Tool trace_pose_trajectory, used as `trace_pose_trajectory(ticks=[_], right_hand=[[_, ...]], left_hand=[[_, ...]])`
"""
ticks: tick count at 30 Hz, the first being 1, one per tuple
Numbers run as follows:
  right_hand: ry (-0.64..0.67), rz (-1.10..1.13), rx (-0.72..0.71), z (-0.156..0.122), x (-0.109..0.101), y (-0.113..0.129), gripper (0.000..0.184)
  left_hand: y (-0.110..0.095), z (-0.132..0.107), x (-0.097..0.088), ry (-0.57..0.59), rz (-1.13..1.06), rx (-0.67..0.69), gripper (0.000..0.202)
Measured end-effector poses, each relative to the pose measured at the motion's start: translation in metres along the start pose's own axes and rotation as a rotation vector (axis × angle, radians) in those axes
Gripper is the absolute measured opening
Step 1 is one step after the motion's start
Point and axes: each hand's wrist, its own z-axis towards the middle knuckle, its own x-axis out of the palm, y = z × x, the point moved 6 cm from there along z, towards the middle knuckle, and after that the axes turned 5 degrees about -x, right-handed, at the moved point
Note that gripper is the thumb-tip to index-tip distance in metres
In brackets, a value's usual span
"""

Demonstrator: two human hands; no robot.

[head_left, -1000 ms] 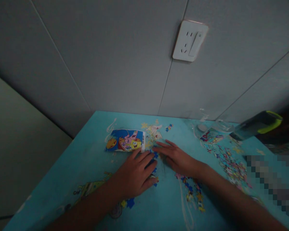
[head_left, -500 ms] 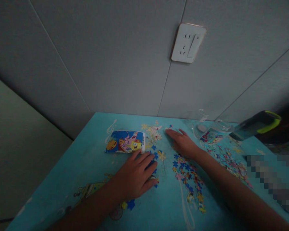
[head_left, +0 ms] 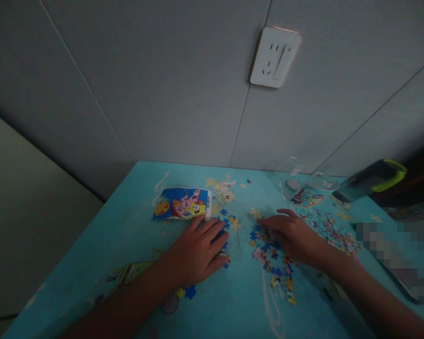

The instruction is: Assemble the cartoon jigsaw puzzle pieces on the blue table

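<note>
Puzzle pieces (head_left: 272,256) lie scattered on the blue desk (head_left: 127,235), and the right hand (head_left: 289,233) rests on this pile with fingers bent, probably to sort or pick one. The left hand (head_left: 198,252) lies flat and empty over a few blue pieces, just below the picture card (head_left: 182,203), which likely serves as the model.
</note>
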Motion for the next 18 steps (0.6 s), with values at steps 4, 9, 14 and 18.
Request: trace_pose_trajectory(ticks=[4, 9, 14, 18], right_hand=[[-0.089, 0.008, 0.039, 0.002, -0.007, -0.011, 0.056], [-0.077, -0.100, 0.081, 0.049, 0.017, -0.047, 0.075], [-0.079, -0.117, 0.168, 0.094, 0.033, -0.073, 0.080], [-0.066, -0.089, 0.135, 0.096, 0.033, -0.061, 0.080]], left_hand=[[0.000, 0.001, -0.002, -0.006, -0.004, 0.009, 0.045], [0.001, 0.001, 0.000, 0.023, 0.008, 0.009, 0.047], [0.002, 0.000, 0.000, 0.024, 0.014, 0.015, 0.049], [0.002, 0.000, -0.004, 0.016, 0.013, 0.027, 0.049]])
